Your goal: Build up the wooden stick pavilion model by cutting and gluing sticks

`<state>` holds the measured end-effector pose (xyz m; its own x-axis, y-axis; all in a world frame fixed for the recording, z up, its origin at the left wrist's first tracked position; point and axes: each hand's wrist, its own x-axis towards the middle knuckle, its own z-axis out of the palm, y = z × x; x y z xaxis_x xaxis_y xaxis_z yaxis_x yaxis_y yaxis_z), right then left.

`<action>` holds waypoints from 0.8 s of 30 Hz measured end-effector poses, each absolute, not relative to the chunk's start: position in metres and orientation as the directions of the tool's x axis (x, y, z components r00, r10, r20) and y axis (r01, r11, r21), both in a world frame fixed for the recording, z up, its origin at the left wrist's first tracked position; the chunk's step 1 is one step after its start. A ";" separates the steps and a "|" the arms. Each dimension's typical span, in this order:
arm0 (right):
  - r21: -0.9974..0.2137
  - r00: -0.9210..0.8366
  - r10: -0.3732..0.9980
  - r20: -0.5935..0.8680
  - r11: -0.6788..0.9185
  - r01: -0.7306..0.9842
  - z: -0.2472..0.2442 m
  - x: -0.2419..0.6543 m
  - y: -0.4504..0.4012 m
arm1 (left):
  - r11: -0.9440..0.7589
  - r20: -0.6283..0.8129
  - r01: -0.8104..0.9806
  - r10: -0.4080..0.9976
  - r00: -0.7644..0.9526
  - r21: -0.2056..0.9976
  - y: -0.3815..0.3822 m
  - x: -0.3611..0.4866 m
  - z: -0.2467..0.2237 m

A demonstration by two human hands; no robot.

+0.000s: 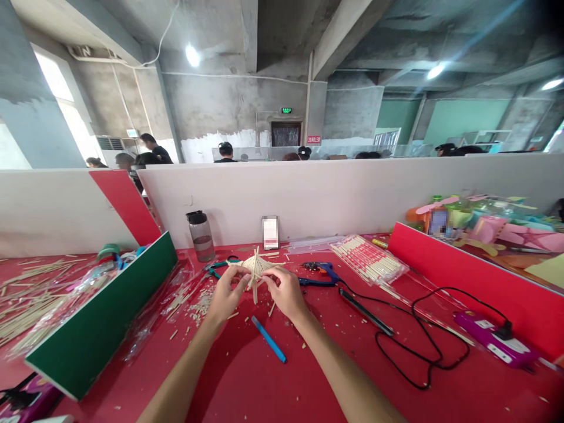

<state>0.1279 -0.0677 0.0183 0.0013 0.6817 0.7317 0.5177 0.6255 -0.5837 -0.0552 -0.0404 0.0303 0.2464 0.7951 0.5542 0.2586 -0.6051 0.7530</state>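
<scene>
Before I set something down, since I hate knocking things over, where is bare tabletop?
Mostly bare red tabletop lies nearer than the blue pen, between left forearm and right forearm, and between right forearm and black cable. Crowded: around the stick assembly, blue corded tool, bagged sticks and wood scraps.

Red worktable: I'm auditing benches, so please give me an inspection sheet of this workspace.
Surface: red tabletop, scattered with pale scraps.
Job's things: pale thin-stick model, crossed sticks visible.
Clutter: slim blue pen, blue glue gun, clear black-lidded bottle, plastic-bagged pale sticks.
Hands: left hand and right hand pinch the model, one each side.
Cables: looped black cord, plugged into purple power strip.
Surroundings: white partition behind; people beyond.
</scene>
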 end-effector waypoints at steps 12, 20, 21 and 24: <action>-0.550 -0.034 0.687 0.726 0.610 0.570 0.022 0.135 -0.072 | -0.603 0.557 0.254 0.797 0.236 0.756 -0.037 -0.056 0.027; -0.538 -0.118 0.691 0.713 0.647 0.540 0.018 0.142 -0.071 | -0.598 0.553 0.251 0.801 0.230 0.761 -0.038 -0.055 0.028; -0.538 -0.132 0.693 0.709 0.653 0.533 0.018 0.143 -0.072 | -0.598 0.555 0.252 0.801 0.225 0.761 -0.039 -0.055 0.029; -0.536 -0.181 0.702 0.689 0.661 0.524 0.020 0.144 -0.076 | -0.598 0.556 0.251 0.801 0.222 0.761 -0.039 -0.054 0.030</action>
